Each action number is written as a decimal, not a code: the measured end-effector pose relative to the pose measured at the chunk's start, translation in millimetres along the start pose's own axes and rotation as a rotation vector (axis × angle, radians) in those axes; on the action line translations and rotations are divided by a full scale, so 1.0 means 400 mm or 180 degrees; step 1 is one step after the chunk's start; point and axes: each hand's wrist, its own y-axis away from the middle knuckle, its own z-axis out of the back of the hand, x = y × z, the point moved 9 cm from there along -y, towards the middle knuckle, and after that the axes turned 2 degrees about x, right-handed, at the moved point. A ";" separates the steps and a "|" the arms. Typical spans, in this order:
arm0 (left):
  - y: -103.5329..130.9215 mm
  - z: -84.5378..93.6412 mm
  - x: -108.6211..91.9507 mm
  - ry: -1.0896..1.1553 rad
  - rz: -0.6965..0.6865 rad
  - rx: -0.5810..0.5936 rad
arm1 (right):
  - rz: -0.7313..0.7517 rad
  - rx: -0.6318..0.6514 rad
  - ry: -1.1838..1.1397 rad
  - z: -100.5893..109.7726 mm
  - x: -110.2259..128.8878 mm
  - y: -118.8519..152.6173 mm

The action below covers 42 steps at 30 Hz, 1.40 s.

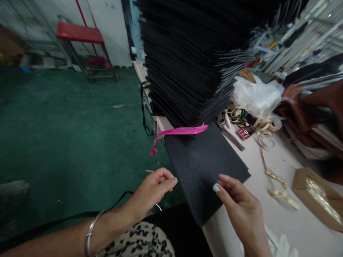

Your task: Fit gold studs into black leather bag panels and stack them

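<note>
A black leather-like sheet point(203, 164) lies flat at the table's edge, in front of a tall stack of black pieces point(187, 71). Across the foot of the stack runs a bright pink strip point(184, 131), its thin tail hanging past the edge. My left hand point(158, 185), with a silver bangle on its wrist, hovers left of the sheet, thumb and fingers pressed together; whether something small is between them I cannot make out. Over the sheet's right edge is my right hand point(235, 200), fingers curled and thumb apart, holding nothing.
On the pale table point(281, 160) are a clear plastic bag point(257, 94), tan strips, a red card point(244, 132) and a cardboard box point(318, 200). Brown leather pieces point(316, 117) lie at right. A red stool point(80, 34) stands on the green floor.
</note>
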 end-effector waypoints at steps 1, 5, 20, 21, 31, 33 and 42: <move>-0.003 0.005 0.010 0.0053 0.0000 -0.0048 | 0.0065 0.0032 0.0098 -0.009 0.005 -0.027; -0.010 -0.018 0.019 0.0184 -0.0175 0.0062 | 0.0363 0.0012 0.0625 -0.028 0.031 -0.101; 0.058 -0.114 -0.013 -0.0798 -0.0648 0.0736 | -0.0566 0.0529 -0.0427 -0.017 -0.090 0.081; 0.073 -0.131 -0.024 -0.0861 -0.0722 0.0969 | -0.0633 0.0555 -0.0541 -0.015 -0.093 0.092; 0.109 -0.246 0.079 0.0163 0.0328 0.1702 | -0.1269 0.0520 -0.1423 0.000 -0.149 0.229; 0.107 -0.261 0.099 0.0449 0.0642 0.1520 | -0.1347 0.0479 -0.1553 0.000 -0.159 0.238; 0.084 -0.252 0.153 0.0413 0.1094 0.1149 | -0.1321 0.0579 -0.1527 -0.010 -0.151 0.240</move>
